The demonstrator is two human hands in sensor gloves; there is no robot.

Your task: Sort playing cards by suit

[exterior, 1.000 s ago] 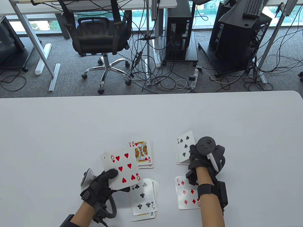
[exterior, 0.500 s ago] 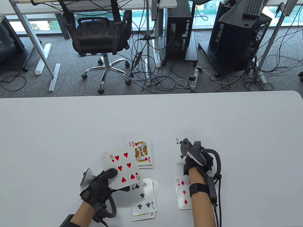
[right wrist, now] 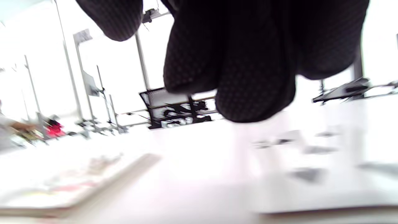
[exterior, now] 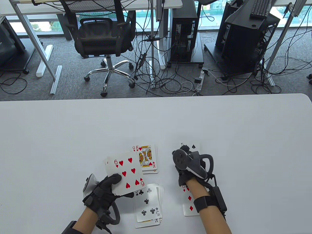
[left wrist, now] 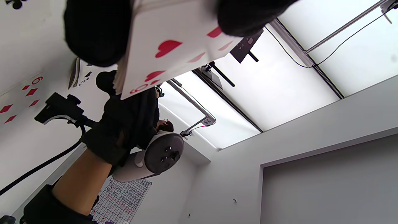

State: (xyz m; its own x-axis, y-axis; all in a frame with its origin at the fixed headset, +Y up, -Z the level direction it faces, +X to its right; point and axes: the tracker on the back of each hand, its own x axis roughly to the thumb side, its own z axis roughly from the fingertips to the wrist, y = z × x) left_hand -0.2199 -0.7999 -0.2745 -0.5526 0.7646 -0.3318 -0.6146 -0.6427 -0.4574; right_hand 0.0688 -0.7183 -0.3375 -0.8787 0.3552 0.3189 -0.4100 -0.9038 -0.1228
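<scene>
My left hand (exterior: 104, 192) grips a face-up stack of cards (exterior: 125, 173) with the six of hearts on top, low over the table; the left wrist view shows the same stack (left wrist: 174, 53) pinched at the top edge. My right hand (exterior: 182, 170) hovers between the piles with nothing in it, its fingers (right wrist: 248, 62) hanging loosely together. Four face-up piles lie on the table: king of hearts (exterior: 146, 158), five of clubs (exterior: 147, 202), six of diamonds (exterior: 190, 206) partly under my right wrist, and five of spades (exterior: 193, 146) mostly hidden behind the right tracker.
The white table (exterior: 73, 126) stretches far to the left, right and back of the piles. Beyond its far edge are an office chair (exterior: 104, 36), floor cables and computer towers (exterior: 184, 31). The right wrist view is blurred.
My right hand has let go of the five of spades on its pile and moved left and slightly back, turning at the wrist. The left hand and its stack have stayed still.
</scene>
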